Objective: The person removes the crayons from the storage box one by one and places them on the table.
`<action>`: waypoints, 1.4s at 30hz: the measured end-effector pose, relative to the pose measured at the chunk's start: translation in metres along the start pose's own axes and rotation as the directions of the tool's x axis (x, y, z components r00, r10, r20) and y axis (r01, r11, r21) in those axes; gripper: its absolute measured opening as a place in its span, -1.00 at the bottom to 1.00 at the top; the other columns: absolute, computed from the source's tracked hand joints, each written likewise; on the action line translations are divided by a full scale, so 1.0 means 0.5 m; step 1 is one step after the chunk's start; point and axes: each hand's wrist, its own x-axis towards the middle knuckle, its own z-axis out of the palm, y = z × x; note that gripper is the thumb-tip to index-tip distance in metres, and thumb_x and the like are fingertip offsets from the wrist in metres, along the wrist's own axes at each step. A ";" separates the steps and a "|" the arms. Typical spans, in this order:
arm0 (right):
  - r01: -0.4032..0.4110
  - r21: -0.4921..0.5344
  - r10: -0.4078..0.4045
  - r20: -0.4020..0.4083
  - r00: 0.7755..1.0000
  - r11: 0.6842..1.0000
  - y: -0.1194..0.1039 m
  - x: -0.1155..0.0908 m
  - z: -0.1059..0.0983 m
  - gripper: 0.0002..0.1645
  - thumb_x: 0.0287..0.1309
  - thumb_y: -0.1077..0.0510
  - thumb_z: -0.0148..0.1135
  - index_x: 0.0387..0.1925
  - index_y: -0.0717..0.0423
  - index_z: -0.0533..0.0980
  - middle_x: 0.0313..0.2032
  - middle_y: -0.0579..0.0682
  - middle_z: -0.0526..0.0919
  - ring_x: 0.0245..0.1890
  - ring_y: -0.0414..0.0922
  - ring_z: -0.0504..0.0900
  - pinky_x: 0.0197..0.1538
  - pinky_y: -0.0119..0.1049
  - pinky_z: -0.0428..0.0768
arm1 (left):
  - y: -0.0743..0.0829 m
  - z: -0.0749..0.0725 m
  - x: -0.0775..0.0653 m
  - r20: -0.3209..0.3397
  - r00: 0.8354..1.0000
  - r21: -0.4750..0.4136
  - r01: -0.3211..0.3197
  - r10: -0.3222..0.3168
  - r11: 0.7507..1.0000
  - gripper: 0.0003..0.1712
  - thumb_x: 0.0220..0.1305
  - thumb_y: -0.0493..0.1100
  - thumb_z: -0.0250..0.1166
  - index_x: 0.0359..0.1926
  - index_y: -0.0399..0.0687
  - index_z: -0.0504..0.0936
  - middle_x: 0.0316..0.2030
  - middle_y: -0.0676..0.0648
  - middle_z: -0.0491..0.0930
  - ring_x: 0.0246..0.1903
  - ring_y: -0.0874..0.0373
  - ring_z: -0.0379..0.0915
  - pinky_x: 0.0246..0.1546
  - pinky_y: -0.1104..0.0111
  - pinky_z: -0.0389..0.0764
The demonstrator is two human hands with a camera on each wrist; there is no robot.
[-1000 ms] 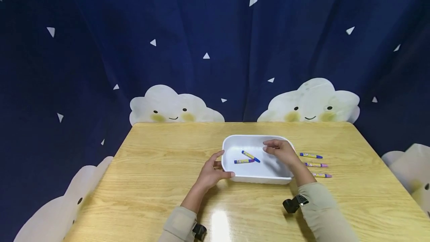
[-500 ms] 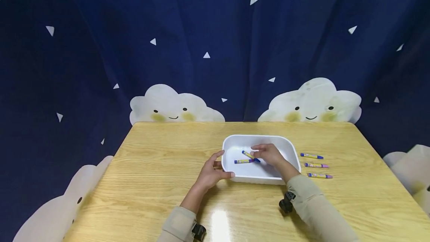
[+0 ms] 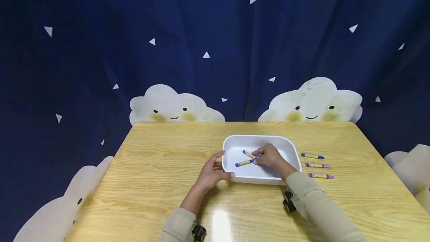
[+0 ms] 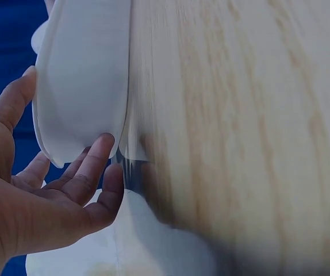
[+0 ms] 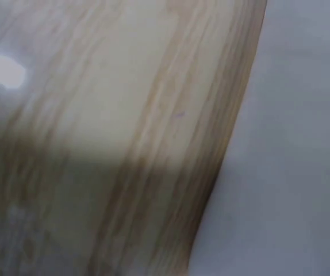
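Observation:
A white plastic tray [image 3: 231, 171] stands on the table. My left hand [image 3: 209, 176] holds its left end, with the thumb on the front corner and the other fingers spread along the end wall. In the left wrist view, the fingertips of the left hand [image 4: 67, 195] touch the tray [image 4: 84, 75]. Inside the tray lie two yellow-wrapped crayons. My right hand [image 3: 270, 158] pinches the purple crayon [image 3: 244, 163] at its right end. The blue crayon [image 3: 248, 154] lies just behind it, its tip hidden by the fingers. The right wrist view does not show the right hand.
Right of the tray, a blue crayon [image 3: 312, 156], a pink crayon [image 3: 317, 165] and a pinkish-purple crayon [image 3: 321, 176] lie in a column on the wooden table [image 3: 161, 160]. A dark blue curtain [image 3: 188, 29] with white clouds hangs behind.
My right hand has moved left inside the tray, down to the crayons, and taken hold of the purple one, which has tilted slightly. The left hand stays on the tray's end.

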 end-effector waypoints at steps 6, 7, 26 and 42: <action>-0.053 0.034 0.053 -0.003 0.999 0.998 0.011 0.004 0.001 -0.81 -0.22 0.30 0.45 -0.43 0.27 0.67 -0.50 0.00 0.67 -0.45 -0.18 0.47 -0.30 -0.30 0.43 | -0.003 0.000 0.000 -0.001 1.000 -0.008 0.007 -0.007 1.000 0.01 -0.20 -0.39 0.50 0.33 -0.14 0.24 -0.11 -0.41 0.45 -0.31 0.01 0.55 -0.30 0.28 0.57; -0.061 0.054 0.062 -0.005 0.998 0.997 0.013 0.004 0.001 -0.83 -0.19 0.30 0.43 -0.43 0.27 0.67 -0.50 0.00 0.67 -0.45 -0.18 0.47 -0.31 -0.30 0.43 | -0.004 0.001 -0.001 0.002 1.000 -0.009 0.007 -0.007 1.000 0.00 -0.21 -0.40 0.50 0.33 -0.14 0.24 -0.11 -0.41 0.45 -0.31 0.01 0.55 -0.30 0.28 0.57; 0.175 0.147 -0.175 -0.018 0.984 0.973 -0.013 -0.056 -0.066 -0.92 -0.04 0.31 0.35 -0.44 0.29 0.66 -0.41 0.01 0.56 -0.34 -0.13 0.50 -0.31 -0.34 0.48 | -0.005 -0.001 -0.004 -0.014 1.000 -0.003 0.006 -0.006 1.000 0.00 -0.21 -0.41 0.50 0.32 -0.14 0.25 -0.12 -0.41 0.43 -0.33 0.02 0.55 -0.32 0.29 0.56; 0.123 0.114 -0.109 -0.120 0.987 0.986 0.011 -0.198 -0.195 -0.83 0.03 0.19 0.36 -0.34 0.23 0.67 -0.15 0.15 0.53 -0.11 -0.10 0.40 -0.17 -0.15 0.46 | 0.029 0.001 -0.019 0.010 1.000 -0.014 0.012 -0.012 1.000 -0.01 -0.17 -0.41 0.48 0.34 -0.16 0.22 -0.08 -0.45 0.40 -0.30 0.02 0.54 -0.29 0.26 0.56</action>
